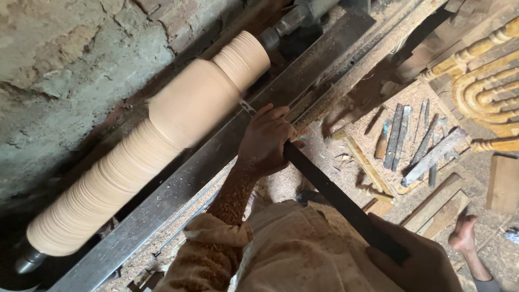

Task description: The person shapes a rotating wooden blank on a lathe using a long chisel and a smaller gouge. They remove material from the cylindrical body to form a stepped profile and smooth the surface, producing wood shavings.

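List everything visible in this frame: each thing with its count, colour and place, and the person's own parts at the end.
Wooden workpiece: one, pale tan, mounted along the lathe, upper left.
Lathe bed rail: one, grey metal, running diagonally under the workpiece.
Wall: one, rough grey and brown, top left.
Turning tool: one, long and dark, tip at the workpiece, held in both hands.
Loose chisels: several, grey, lying on the sawdust at right.
Turned wooden pieces: several, yellow-tan, top right.
Sawdust: brown, covering floor and sleeve.
Foot: one, bare, lower right.
Left hand: gripping the tool near its tip.
Right hand: gripping the tool's rear end.
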